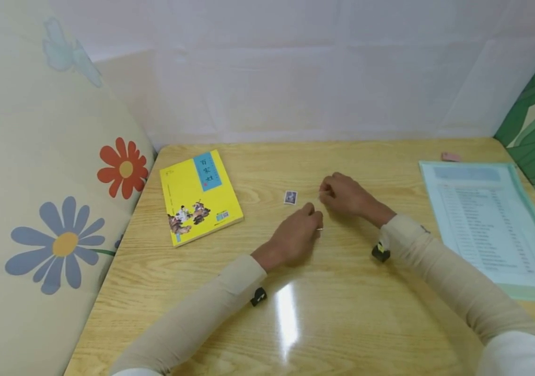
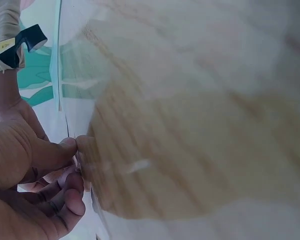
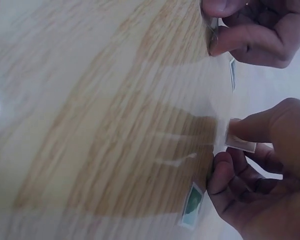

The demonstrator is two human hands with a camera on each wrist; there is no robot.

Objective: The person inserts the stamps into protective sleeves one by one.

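Observation:
My right hand (image 1: 345,194) pinches a small white-edged stamp (image 3: 241,142) between thumb and fingers, just above the wooden table. Close by on the left, my left hand (image 1: 298,232) pinches a thin flat piece (image 1: 320,228), of which mainly a pale edge shows; its face is hidden. Beyond the left hand, a dark purple stamp (image 1: 290,197) with a white border lies flat on the table. In the right wrist view, a green stamp (image 3: 191,205) appears beside my right fingertips; I cannot make it out in the head view.
A yellow book (image 1: 199,201) with a blue title panel lies at the left. A printed list in a pale green-edged sleeve (image 1: 488,224) covers part of the right side. Behind it sits a small pink piece (image 1: 451,156). White cloth (image 1: 286,73) hangs along the back edge.

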